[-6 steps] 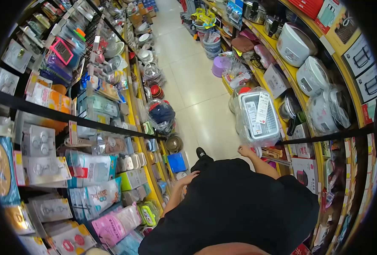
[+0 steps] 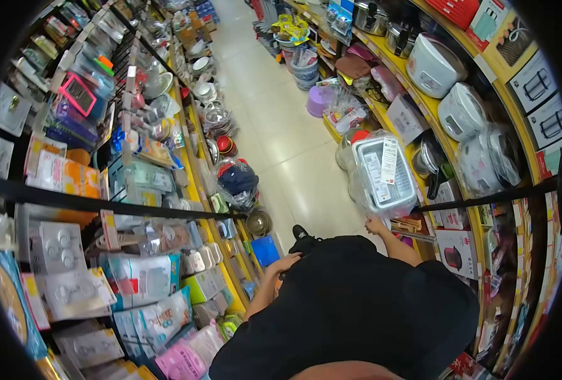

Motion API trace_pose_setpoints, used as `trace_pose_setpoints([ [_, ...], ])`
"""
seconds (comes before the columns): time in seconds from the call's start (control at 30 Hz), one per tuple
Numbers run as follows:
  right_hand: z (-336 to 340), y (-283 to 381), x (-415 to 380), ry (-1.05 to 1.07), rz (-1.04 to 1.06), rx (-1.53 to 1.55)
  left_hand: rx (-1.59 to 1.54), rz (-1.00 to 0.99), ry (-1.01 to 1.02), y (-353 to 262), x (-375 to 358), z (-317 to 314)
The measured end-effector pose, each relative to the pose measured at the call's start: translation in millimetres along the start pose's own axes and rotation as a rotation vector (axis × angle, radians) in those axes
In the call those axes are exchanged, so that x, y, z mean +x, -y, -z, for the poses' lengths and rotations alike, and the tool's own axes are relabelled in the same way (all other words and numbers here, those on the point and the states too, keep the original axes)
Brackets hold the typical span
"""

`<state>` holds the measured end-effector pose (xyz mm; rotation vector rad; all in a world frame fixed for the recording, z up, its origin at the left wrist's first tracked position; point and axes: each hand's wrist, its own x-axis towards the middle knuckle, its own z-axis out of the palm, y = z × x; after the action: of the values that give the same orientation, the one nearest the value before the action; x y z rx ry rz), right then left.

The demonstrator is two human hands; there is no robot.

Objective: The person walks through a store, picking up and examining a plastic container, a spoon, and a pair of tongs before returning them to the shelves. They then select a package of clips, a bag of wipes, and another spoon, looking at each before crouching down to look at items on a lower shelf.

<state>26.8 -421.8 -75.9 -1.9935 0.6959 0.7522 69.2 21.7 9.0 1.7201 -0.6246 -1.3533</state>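
Note:
My left hand hangs at my side against the dark clothing, fingers loosely stretched, holding nothing that I can see. Closest to it on the left is a flat blue box, with metal bowls just beyond. On the other side, my right hand hangs low with its fingers slightly bent and nothing visible in it. Just ahead of it stands a stack of plastic-wrapped white baskets with a paper label on top. Small wooden-looking items lie to the right of that hand.
A pale tiled aisle runs ahead between two shelf rows. Packaged goods hang on the left. Rice cookers line the right shelf. A purple basin and bagged dark goods jut in at floor level.
The camera view has shifted slightly, so the aisle and left shelves sit a little differently. My right hand appears slightly further right; my left hand stays at my side.

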Motion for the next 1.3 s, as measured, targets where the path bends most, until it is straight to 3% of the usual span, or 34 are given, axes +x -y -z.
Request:
trace_pose_setpoints([
  [0.13,-5.6,39.0,-21.9,-0.149,0.235,0.281,0.133,0.047,0.138,-18.8,20.0,41.3],
  [0.23,1.5,80.5,-42.0,-0.174,0.128,0.350,0.221,0.008,0.299,-12.1,49.0,65.2],
  [0.27,-4.4,67.5,-30.0,-0.202,0.107,0.402,0.250,0.000,0.347,-7.2,56.5,74.0],
  [0.33,-7.1,62.2,-30.7,-0.243,0.081,0.533,0.175,-0.111,0.103,8.8,52.1,74.2],
  [0.37,-10.5,41.5,-22.8,-0.293,0.131,0.391,0.140,-0.163,-0.021,11.0,52.8,80.9],
  [0.4,-13.2,11.7,-10.4,-0.339,0.187,0.243,0.089,-0.063,-0.015,-7.7,53.8,89.3],
  [0.43,-18.2,-3.2,-8.4,-0.354,0.055,0.294,0.150,0.107,0.009,-22.7,58.8,98.8],
  [0.53,-20.8,-28.9,-8.6,-0.298,-0.244,0.335,0.260,0.134,-0.202,7.7,90.9,115.7],
  [0.57,-11.4,-5.2,-18.8,-0.264,-0.411,0.421,0.291,0.146,-0.274,5.3,99.4,125.6],
  [0.63,-5.9,-9.2,-4.1,-0.174,-0.368,0.615,0.278,0.192,-0.354,-8.7,117.6,149.9],
  [0.67,-1.7,-15.3,18.3,-0.118,-0.254,0.407,0.229,0.230,-0.359,-28.9,121.5,164.1],
  [0.7,-4.6,-50.7,53.8,-0.032,0.106,-0.096,0.180,0.265,-0.369,-42.9,126.9,176.0],
  [0.77,3.4,-82.3,118.4,-0.027,0.580,-0.610,0.158,0.202,-0.363,-43.0,141.4,195.7],
  [0.83,48.7,43.2,139.7,-0.165,-0.358,0.420,0.117,0.037,-0.455,-28.5,161.6,211.5],
  [0.87,73.7,79.1,163.8,-0.140,-0.238,0.318,0.054,-0.059,-0.469,-25.6,170.4,221.5],
  [0.97,112.1,115.8,287.3,-0.062,0.027,0.031,0.021,-0.015,-0.475,-57.6,184.8,246.6],
  [1.03,158.4,221.7,270.5,-0.133,0.191,0.170,0.020,-0.035,-0.541,-56.3,197.2,251.9],
  [1.2,195.5,319.1,330.6,-0.081,0.318,0.233,0.207,-0.008,-0.672,-62.2,217.8,289.5],
  [1.3,188.3,324.0,367.5,0.055,0.257,0.144,0.145,0.112,-0.711,-46.4,234.2,317.6],
])
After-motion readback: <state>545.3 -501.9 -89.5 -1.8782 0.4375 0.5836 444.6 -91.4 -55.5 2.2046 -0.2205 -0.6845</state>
